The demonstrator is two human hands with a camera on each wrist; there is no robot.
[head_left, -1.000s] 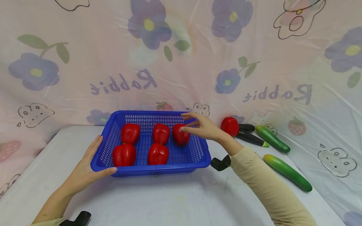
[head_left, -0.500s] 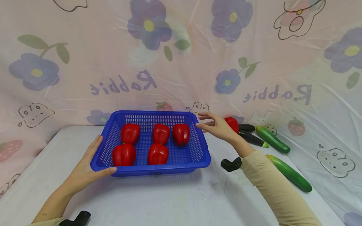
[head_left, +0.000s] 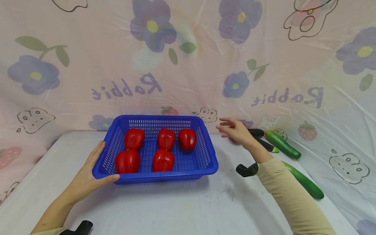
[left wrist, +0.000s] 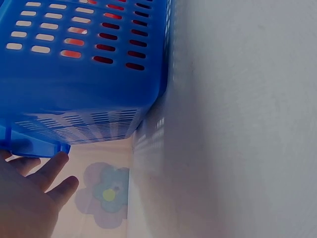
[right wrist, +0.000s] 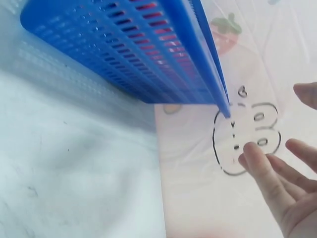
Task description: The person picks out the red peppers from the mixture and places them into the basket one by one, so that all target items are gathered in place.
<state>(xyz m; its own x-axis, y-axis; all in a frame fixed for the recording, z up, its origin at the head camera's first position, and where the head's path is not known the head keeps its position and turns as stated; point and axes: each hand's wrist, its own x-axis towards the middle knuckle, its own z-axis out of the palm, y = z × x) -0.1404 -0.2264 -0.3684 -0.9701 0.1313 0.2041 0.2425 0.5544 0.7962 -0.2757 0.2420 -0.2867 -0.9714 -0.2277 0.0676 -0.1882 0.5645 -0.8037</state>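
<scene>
Several red bell peppers [head_left: 187,139] lie inside a blue perforated plastic basket [head_left: 176,176]. My left hand [head_left: 85,178] rests at the basket's front left corner, its thumb along the front rim and its fairly straight fingers up the left side. In the left wrist view, those fingers [left wrist: 48,171] reach the underside of the rim. My right hand [head_left: 236,130] is in the air to the right of the basket, holding nothing, fingers spread and loosely bent. It overlaps another red bell pepper [head_left: 232,139] on the table, mostly hidden behind it.
Two dark eggplants [head_left: 268,145] lie beyond the right hand. A green cucumber-like vegetable [head_left: 283,144] lies beside them, and another green one [head_left: 306,182] is nearer, partly behind the right sleeve [head_left: 290,192]. A printed curtain [head_left: 188,81] hangs behind the white table [head_left: 182,209].
My right hand has moved from above the right-hand pepper in the basket, out over the rim, to the pepper on the table. My left hand stays at the basket's corner.
</scene>
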